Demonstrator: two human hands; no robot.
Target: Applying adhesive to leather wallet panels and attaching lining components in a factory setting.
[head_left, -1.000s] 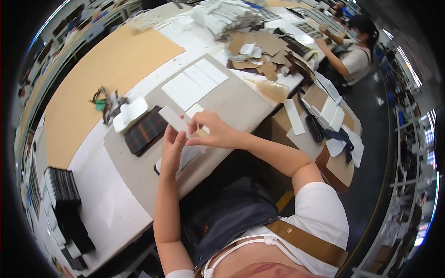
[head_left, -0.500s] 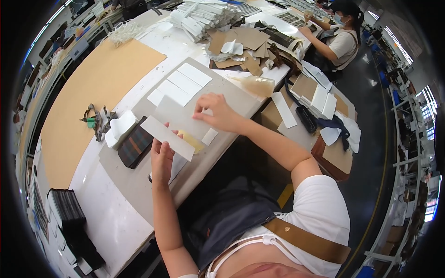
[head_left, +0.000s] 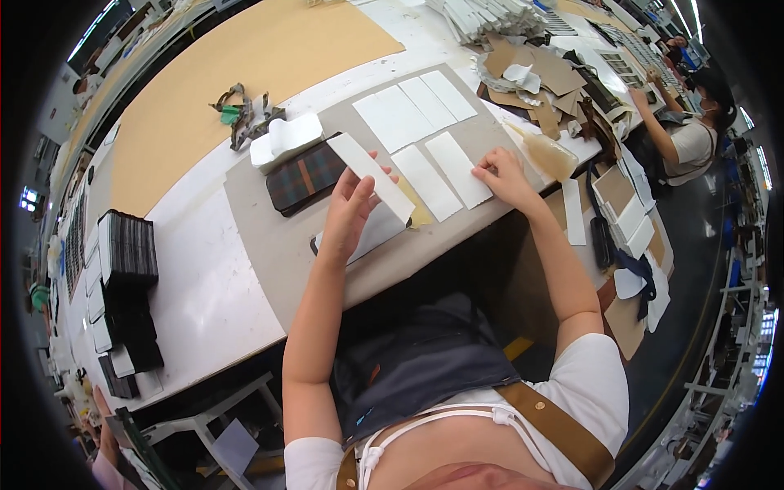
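Note:
My left hand (head_left: 353, 208) is closed on a white card strip (head_left: 369, 173), held tilted above the table; whether more strips lie under it I cannot tell. With fingertips bent together, my right hand (head_left: 504, 177) grips the right edge of another white strip (head_left: 456, 167) lying on a grey board (head_left: 269, 245). Beside that one lies a similar strip (head_left: 426, 184), and a far row of several white strips (head_left: 437, 98) sits behind. Left of my left hand is a dark plaid padded piece (head_left: 304, 175). Something yellow (head_left: 421, 214) shows partly under the held strip.
A curled white piece (head_left: 287, 139) and tangled scraps (head_left: 245, 114) lie left of the board. Dark stacked pieces (head_left: 126, 253) stand at the table's left. At the right are a translucent bottle (head_left: 549, 157) and cardboard scraps (head_left: 559, 73). A co-worker (head_left: 690, 139) sits beyond.
My right hand has moved right, away from my left hand, to a strip on the board. Two strips now show plainly in the near row. The view has shifted.

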